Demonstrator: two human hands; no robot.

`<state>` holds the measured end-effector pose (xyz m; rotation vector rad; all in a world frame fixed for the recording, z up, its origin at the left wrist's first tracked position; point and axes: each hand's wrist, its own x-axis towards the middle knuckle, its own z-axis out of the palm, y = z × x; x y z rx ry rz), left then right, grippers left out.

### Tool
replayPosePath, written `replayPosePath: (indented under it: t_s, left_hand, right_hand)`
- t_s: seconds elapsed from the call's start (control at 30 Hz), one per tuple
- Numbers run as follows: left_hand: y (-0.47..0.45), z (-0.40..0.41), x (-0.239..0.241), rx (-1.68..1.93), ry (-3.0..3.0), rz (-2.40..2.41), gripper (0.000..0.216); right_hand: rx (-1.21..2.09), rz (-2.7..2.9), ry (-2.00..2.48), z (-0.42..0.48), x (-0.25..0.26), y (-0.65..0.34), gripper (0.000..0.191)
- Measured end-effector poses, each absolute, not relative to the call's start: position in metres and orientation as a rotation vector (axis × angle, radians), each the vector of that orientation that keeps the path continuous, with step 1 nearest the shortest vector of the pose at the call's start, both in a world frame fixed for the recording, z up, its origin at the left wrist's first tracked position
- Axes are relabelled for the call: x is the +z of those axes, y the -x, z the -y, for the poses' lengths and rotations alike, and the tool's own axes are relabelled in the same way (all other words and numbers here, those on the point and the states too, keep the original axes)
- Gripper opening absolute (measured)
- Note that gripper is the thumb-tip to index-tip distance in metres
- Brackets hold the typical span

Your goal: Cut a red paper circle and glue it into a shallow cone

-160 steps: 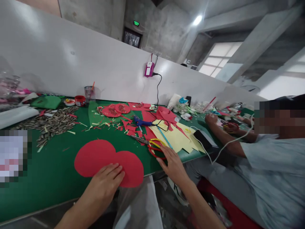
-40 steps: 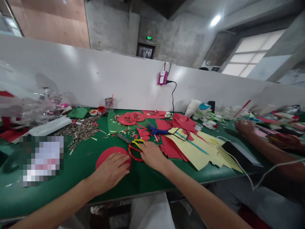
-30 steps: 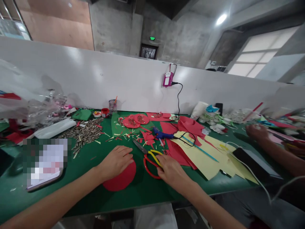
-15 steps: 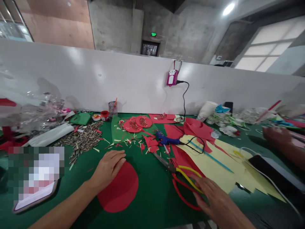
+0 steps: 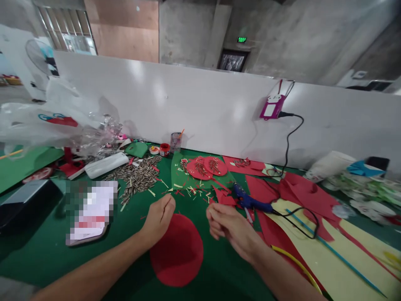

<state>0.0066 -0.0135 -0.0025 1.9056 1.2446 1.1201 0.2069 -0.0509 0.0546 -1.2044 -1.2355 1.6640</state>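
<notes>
A red paper circle (image 5: 177,253) lies flat on the green tabletop in front of me. My left hand (image 5: 159,217) is closed at the circle's upper left edge, fingers curled inward; whatever they may hold is hidden. To the right of the circle, my right hand (image 5: 230,225) is in the air with thumb and fingers pinched together, and I cannot make out anything between them. The scissors' yellow handle (image 5: 297,263) shows beside my right forearm, which hides most of the tool. Beyond the right hand lies a blue glue gun (image 5: 253,201) with a black cord.
Red circles with seed patterns (image 5: 200,167) rest on a green sheet at the back, among paper scraps. Left of them are a heap of striped seeds (image 5: 139,177) and a phone (image 5: 94,213). Yellow paper (image 5: 313,251) and a blue stick (image 5: 341,259) occupy the right side.
My right hand has let go of the scissors and moved left toward the circle, its fingers now pinched. My left hand's fingers have curled closed. The view has turned left.
</notes>
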Motion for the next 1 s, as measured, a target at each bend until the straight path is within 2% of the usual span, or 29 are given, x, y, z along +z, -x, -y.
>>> replayPosePath:
  t_s: [0.07,0.17,0.43,0.7,0.8,0.87,0.9,0.97,1.0]
  left_hand:
    - [-0.006,0.012,0.0,1.135,-1.802,-1.183,0.033]
    - [-0.007,0.012,0.004,1.142,-1.637,-1.031,0.025]
    - [-0.006,0.01,0.009,1.217,-1.348,-0.865,0.027]
    - [-0.005,0.01,0.019,1.188,-1.359,-0.963,0.017]
    - [-0.003,0.005,0.015,1.164,-1.384,-1.024,0.014]
    - [0.0,-0.001,0.01,1.186,-1.341,-1.072,0.018]
    - [0.002,-0.004,0.009,1.218,-1.291,-1.087,0.022]
    - [0.006,-0.009,0.009,1.29,-1.208,-1.101,0.03]
    - [0.008,-0.01,0.011,1.327,-1.19,-1.108,0.032]
  right_hand:
    - [2.026,0.915,0.895,0.03,0.046,-0.188,0.017]
    - [2.213,0.781,0.723,0.013,0.032,-0.17,0.02]
    - [2.377,0.81,0.528,0.004,0.012,-0.152,0.053]
    - [2.322,1.074,0.619,0.003,0.012,-0.153,0.049]
    - [2.171,1.179,0.705,0.009,0.033,-0.16,0.04]
    - [1.886,1.417,0.875,0.019,0.049,-0.164,0.02]
    - [1.522,1.73,1.046,0.027,0.054,-0.166,0.017]
    - [0.822,2.237,1.228,0.044,0.055,-0.166,0.036]
    - [0.641,2.444,1.229,0.053,0.05,-0.165,0.044]
